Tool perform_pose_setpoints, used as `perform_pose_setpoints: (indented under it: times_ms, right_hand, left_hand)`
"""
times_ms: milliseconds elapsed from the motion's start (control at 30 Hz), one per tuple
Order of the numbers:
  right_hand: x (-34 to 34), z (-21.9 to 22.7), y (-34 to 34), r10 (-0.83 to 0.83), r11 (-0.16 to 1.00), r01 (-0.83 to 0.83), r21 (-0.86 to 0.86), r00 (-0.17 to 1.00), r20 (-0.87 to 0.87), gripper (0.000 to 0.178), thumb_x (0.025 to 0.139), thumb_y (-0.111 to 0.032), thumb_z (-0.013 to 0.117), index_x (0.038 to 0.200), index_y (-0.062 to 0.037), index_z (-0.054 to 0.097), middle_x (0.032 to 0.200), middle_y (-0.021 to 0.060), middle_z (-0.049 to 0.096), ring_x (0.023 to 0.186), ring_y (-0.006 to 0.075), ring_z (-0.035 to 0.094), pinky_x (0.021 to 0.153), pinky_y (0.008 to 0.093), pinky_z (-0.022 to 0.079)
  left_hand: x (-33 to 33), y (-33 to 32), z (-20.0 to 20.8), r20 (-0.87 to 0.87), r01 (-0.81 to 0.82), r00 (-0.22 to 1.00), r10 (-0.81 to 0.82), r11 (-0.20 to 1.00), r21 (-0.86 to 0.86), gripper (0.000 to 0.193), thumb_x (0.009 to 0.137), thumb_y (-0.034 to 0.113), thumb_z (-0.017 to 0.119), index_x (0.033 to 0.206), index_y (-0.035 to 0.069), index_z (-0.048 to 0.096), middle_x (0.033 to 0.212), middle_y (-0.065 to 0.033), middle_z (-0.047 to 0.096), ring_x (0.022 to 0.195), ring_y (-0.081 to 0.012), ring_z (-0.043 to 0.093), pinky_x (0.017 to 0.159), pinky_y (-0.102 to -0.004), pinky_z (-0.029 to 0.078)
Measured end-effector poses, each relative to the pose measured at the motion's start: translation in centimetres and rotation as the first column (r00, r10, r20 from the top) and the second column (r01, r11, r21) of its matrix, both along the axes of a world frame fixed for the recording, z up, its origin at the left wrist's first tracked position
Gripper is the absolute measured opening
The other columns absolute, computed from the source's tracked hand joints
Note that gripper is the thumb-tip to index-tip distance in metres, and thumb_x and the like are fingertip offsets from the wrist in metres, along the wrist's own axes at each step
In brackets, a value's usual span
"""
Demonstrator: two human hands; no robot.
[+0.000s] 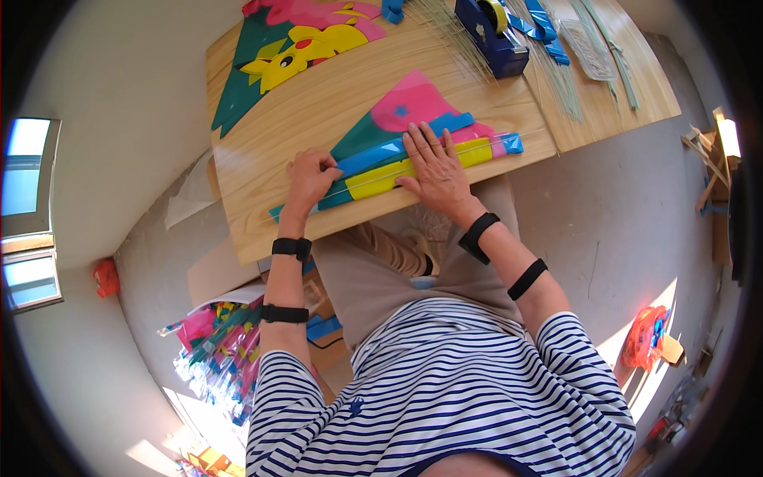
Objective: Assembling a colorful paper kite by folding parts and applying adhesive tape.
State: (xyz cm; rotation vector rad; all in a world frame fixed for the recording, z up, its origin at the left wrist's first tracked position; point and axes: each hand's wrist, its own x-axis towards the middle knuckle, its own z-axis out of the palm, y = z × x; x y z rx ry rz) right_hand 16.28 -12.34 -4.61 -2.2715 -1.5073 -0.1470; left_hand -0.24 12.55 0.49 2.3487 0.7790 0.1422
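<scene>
A folded plastic sheet, coloured green, pink and yellow, lies near the table's front edge. Across it runs a blue strip, slanting up to the right. Below the strip, a thin pale rod lies along the yellow folded band. My left hand is closed in a pinch at the strip's left end. With fingers stretched out, my right hand lies flat over the strip and the yellow band, hiding part of both. A shiny blue piece sits at the band's right end.
A dark blue tape dispenser stands at the back right, among thin sticks and blue strips. At the back left lies a sheet with a yellow cartoon figure. Colourful wrapped bundles lie below, left of my legs.
</scene>
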Motion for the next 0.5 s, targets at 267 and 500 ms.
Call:
perform_pose_setpoints:
  times_ms: [267, 500]
  right_hand:
    - [-0.1, 0.5, 0.1, 0.011, 1.0, -0.011, -0.003, 1.0, -0.013, 0.088, 0.097, -0.06, 0.059, 0.159, -0.0003, 0.041, 0.171, 0.0142, 0.033, 0.16, 0.0317, 0.024, 0.13, 0.0566, 0.012]
    - [0.1, 0.4, 0.0, 0.008, 1.0, -0.008, 0.0, 1.0, -0.003, 0.087, 0.096, -0.059, 0.061, 0.157, -0.0002, 0.042, 0.17, 0.014, 0.034, 0.16, 0.0319, 0.025, 0.13, 0.0566, 0.014]
  left_hand:
    - [-1.5, -0.2, -0.6, 0.17, -0.142, 0.972, 0.16, 0.983, -0.116, 0.018, 0.072, 0.005, 0.079, 0.09, 0.002, 0.074, 0.089, -0.0114, 0.069, 0.09, -0.0287, 0.067, 0.079, -0.0371, 0.054]
    - [-1.1, -6.7, 2.5, 0.323, 0.058, 0.921, -0.216, 0.898, 0.435, 0.017, 0.081, -0.001, 0.068, 0.097, 0.003, 0.07, 0.103, -0.012, 0.069, 0.104, -0.0347, 0.064, 0.091, -0.0435, 0.052]
